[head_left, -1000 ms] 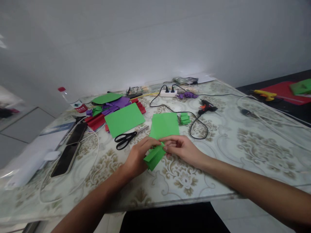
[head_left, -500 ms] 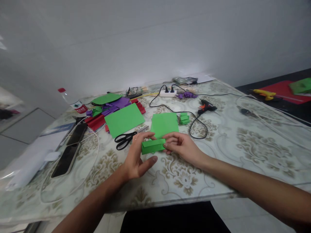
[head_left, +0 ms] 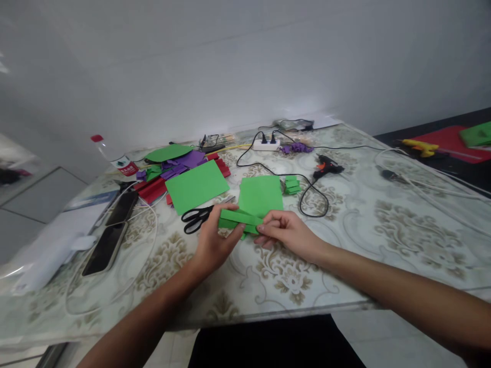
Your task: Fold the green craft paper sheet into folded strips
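Note:
Between my two hands is a folded strip of green paper (head_left: 237, 219), tilted down to the right. My left hand (head_left: 218, 236) grips its left part, thumb in front and fingers behind. The right end is pinched in the fingertips of my right hand (head_left: 283, 230). Just behind the strip a green paper sheet (head_left: 261, 193) lies flat on the table. Black-handled scissors (head_left: 196, 219) lie left of my left hand, their blades partly hidden by it. A small pleated green paper piece (head_left: 292, 185) rests right of the sheet.
Another green sheet (head_left: 197, 186) lies by purple paper pieces (head_left: 187, 161) and red folded paper (head_left: 151, 190). A black glue gun (head_left: 327, 167) trails its cord from a white power strip (head_left: 266, 145). Two phones (head_left: 105, 248) and a bottle (head_left: 117, 158) stand left. A yellow glue gun (head_left: 420, 147) lies far right.
The green strip has turned so its right end slopes down. My left thumb has closed onto its front, where before it was apart. My right hand keeps its pinch.

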`<state>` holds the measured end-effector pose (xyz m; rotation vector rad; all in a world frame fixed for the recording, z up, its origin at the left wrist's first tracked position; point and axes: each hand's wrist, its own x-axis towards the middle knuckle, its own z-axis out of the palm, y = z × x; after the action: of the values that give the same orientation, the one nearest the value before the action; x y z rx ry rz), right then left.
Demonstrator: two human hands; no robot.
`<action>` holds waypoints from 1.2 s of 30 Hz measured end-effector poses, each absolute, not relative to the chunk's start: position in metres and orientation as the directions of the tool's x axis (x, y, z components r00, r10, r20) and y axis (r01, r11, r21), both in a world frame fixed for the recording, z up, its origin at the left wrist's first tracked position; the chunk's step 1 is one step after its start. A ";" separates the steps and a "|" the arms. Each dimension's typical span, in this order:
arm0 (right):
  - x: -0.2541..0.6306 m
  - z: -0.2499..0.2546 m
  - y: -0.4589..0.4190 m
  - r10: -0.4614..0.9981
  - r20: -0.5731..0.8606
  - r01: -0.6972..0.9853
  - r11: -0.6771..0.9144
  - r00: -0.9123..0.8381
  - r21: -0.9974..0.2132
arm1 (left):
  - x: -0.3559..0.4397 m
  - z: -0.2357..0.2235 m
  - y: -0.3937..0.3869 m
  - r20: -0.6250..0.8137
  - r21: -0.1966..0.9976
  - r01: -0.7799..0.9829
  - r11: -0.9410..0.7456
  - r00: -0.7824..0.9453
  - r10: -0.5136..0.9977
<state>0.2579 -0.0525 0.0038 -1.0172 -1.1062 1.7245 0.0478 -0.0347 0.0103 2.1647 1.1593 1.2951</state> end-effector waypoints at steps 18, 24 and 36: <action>0.255 0.002 -0.055 0.884 -0.192 -0.162 -0.284 -0.427 -0.945 | 0.052 0.010 -0.035 0.388 0.899 0.145 -0.413 0.172 0.905; 0.255 0.003 -0.054 0.885 -0.170 -0.148 -0.256 -0.433 -0.955 | 0.053 0.006 -0.036 0.298 0.923 0.167 -0.346 0.256 0.919; 0.255 0.000 -0.056 0.880 -0.154 -0.121 -0.231 -0.450 -0.965 | 0.051 -0.005 -0.032 0.241 0.903 0.264 -0.340 0.343 0.908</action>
<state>0.2547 -0.0558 -0.0001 -0.9724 -1.2924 1.7692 0.0506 -0.0318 -0.0045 1.8042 1.0365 1.0113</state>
